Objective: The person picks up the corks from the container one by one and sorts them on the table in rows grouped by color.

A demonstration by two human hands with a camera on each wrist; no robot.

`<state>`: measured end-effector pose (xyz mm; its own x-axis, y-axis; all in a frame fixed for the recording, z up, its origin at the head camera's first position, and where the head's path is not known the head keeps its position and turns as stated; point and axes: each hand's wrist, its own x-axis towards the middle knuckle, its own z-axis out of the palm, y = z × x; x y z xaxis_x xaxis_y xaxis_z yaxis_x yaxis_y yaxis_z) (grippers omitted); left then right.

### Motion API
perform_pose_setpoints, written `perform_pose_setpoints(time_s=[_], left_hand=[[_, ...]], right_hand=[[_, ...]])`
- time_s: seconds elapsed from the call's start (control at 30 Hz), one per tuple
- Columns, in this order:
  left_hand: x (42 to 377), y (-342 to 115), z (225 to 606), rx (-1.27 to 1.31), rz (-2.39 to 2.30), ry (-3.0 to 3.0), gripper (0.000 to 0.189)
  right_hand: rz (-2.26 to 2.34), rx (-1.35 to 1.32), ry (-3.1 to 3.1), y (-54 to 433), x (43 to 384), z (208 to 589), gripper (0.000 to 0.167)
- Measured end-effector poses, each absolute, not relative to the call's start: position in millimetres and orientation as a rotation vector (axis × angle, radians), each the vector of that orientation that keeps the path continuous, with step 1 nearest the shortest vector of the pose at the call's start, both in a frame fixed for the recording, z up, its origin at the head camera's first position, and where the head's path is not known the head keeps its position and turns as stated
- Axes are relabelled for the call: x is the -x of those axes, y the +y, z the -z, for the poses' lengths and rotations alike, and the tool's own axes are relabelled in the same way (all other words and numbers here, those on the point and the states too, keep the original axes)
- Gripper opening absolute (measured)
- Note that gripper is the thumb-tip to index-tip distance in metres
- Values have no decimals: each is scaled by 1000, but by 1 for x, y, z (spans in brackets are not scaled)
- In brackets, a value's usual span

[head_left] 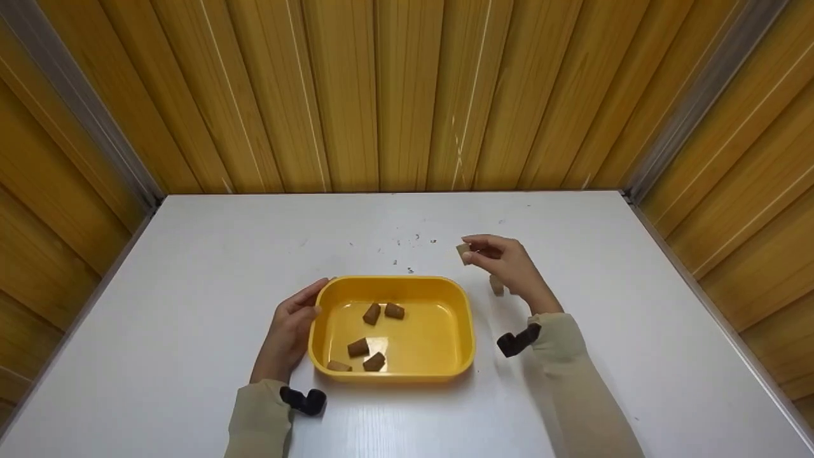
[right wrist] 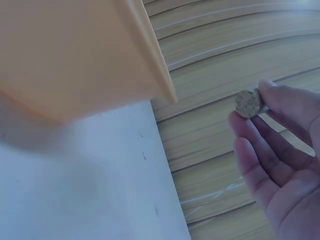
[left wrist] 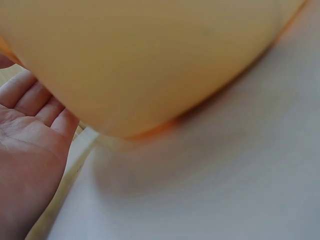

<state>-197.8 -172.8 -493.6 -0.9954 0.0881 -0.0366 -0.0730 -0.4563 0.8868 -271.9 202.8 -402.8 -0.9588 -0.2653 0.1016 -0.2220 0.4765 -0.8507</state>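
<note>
A yellow plastic tray [head_left: 394, 376] sits on the white table, with several brown cork stoppers [head_left: 358, 347] lying loose inside. One lighter cork [head_left: 339, 366] lies in its near left corner. My left hand [head_left: 294, 331] holds the tray's left side, thumb at the rim and fingers along the outer wall [left wrist: 150, 65]. Beyond the tray's far right corner, my right hand [head_left: 505, 261] pinches a light cork stopper [right wrist: 248, 103] between thumb and fingertips, above the table. Another cork [head_left: 496, 285] is on the table, just left of the right wrist and partly hidden by the hand.
Small dark specks [head_left: 410, 270] are scattered on the white table [head_left: 191, 286] behind the tray. Yellow wood-look panels [head_left: 407, 95] wall in the back and both sides. A black wrist camera [head_left: 518, 340] stands out from the right sleeve, near the tray's right side.
</note>
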Motion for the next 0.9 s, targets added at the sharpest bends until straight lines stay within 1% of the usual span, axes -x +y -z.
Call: perform_pose_setpoints(time_s=[0.13, 0.23, 0.57, 0.9], left_hand=[[197, -173, 493, -20, -2603, 1585, 54], [197, -172, 493, -20, -2602, 1593, 55], [197, -172, 494, -12, -2612, 1582, 56], [197, -170, 495, -29, -2611, 1616, 54]], right_hand=[[1555, 268, 2673, 214, 271, 407, 47], [1577, 195, 2676, 223, 271, 412, 50], [1577, 30, 2696, 253, 268, 432, 54], [1625, -28, 2725, 277, 263, 451, 55]])
